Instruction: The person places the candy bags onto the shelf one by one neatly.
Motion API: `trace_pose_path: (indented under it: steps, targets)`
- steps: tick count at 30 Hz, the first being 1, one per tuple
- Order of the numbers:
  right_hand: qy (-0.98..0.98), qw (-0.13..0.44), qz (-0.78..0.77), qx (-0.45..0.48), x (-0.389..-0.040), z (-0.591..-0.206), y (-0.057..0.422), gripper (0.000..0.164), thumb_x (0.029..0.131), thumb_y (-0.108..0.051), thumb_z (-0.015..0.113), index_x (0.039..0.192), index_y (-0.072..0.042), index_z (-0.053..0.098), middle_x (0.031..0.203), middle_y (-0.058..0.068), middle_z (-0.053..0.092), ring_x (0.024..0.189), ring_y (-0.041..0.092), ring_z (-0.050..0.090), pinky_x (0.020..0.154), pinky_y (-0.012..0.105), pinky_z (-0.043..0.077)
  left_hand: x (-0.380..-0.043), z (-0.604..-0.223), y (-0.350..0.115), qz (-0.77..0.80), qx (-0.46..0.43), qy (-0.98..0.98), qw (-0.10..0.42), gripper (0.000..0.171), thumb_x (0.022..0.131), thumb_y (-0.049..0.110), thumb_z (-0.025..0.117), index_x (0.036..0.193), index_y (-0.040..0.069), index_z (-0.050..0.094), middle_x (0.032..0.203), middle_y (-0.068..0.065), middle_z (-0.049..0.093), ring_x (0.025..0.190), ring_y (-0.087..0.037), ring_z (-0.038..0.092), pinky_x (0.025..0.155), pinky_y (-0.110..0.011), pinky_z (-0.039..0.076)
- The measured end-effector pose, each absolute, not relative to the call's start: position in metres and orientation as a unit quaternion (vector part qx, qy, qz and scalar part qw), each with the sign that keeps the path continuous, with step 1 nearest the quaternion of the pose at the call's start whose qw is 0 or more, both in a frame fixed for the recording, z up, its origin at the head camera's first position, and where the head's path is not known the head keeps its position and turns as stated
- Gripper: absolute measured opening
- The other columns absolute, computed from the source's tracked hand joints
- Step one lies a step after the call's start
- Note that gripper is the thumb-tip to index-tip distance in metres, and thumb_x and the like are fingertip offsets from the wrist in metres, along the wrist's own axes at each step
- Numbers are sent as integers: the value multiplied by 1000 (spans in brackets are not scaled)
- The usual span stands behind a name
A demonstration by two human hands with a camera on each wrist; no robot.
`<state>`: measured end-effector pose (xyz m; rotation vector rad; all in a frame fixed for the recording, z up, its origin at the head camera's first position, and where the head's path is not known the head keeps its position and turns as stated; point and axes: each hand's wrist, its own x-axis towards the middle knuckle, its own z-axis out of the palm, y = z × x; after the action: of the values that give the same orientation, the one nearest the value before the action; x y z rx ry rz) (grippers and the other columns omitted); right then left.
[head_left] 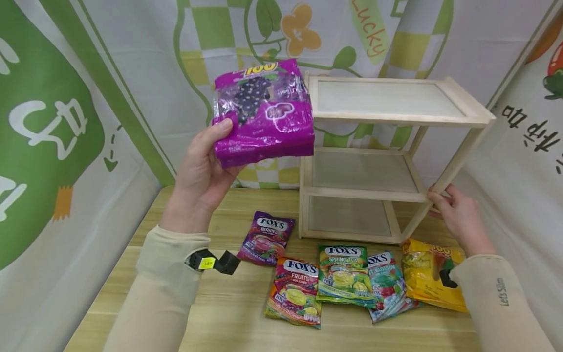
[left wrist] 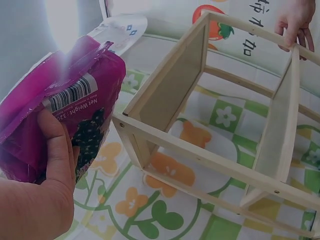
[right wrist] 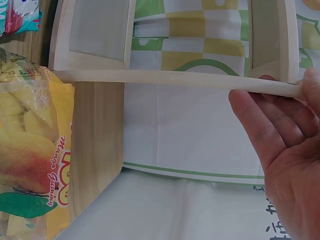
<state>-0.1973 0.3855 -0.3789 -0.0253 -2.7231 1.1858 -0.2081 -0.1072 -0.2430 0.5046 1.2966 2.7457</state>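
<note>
"While your left hand (head_left: 198, 181) is raised over the bench (head_left: 228, 313), what does it grip?"

"You have it curled round the lower left corner of a purple bag (head_left: 272, 137), thumb across the front with the dark fruit picture. You hold that bag in the air near the left end of the wooden rack (head_left: 365, 194), about level with its top shelf."

"And your right hand (head_left: 464, 215)?"

"Your thumb and fingers pinch the rack's front right post, where the middle shelf joins it. The rack stands near the bench's back edge, toward the right corner."

"What lies about you?"

"By your right wrist, toward the bench's right edge, is a yellow bag (head_left: 424, 276). Leftward from it come a pale blue bag (head_left: 389, 286), a green bag (head_left: 345, 276) and an orange bag (head_left: 294, 293). Nearest the bench's left edge is the Berries bag (head_left: 266, 239), left of the rack's base."

"Beyond the back edge, you face a printed cloth (head_left: 343, 29)."
</note>
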Motion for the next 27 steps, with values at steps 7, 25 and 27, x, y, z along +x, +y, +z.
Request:
trace_pose_path:
  steps: [7, 25, 27]
  targets:
    - [-912, 88, 400, -8, -197, -379, 386, 51, 110, -40, 44, 138, 1, 52, 133, 34, 59, 88, -6, 66, 72, 24, 63, -209, -240, -104, 899, 165, 404, 30, 65, 91, 21, 75, 149, 10, 47, 145, -15, 52, 118, -27, 61, 89, -30, 61]
    - [-910, 98, 402, -4, -197, -380, 384, 48, 110, -38, 45, 135, 1, 54, 133, 32, 59, 86, -16, 58, 68, 13, 59, -213, -237, -92, 894, 201, 396, 59, 67, 89, 22, 79, 147, 6, 49, 138, -16, 57, 104, -24, 67, 82, -28, 63]
    - [-910, 98, 403, -4, -197, -380, 385, 48, 110, -38, 45, 135, 1, 54, 132, 33, 59, 86, -16, 59, 68, 13, 59, -213, -237, -91, 894, 204, 394, 61, 67, 89, 22, 79, 147, 6, 49, 140, -17, 55, 107, -25, 66, 83, -29, 63]
